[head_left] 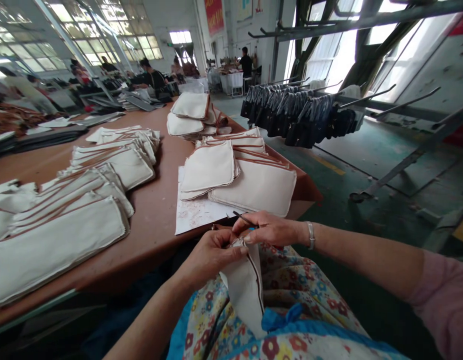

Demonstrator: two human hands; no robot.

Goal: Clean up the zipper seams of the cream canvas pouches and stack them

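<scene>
Over my lap, my left hand (212, 252) is closed on the upper end of a cream fabric piece (241, 285) with a brown-edged seam, pinched between thumb and fingers. The piece hangs down onto my flowered apron (291, 290). Close beside it, my right hand (269, 229) is closed, with its fingertips at the same end of the piece. A slim dark tool (243, 218) sticks out from the right fingers; its kind is not clear. Just ahead, a white sheet (190, 220) with brown scraps lies at the table edge, under stacked cream pieces (209, 167).
More cream pieces (66, 215) lie in overlapping rows on the brown table (152, 200) at left. Another stack (188, 107) sits farther back. A metal rack (404, 140) with hanging dark items (299, 115) stands at right. Several people work in the background.
</scene>
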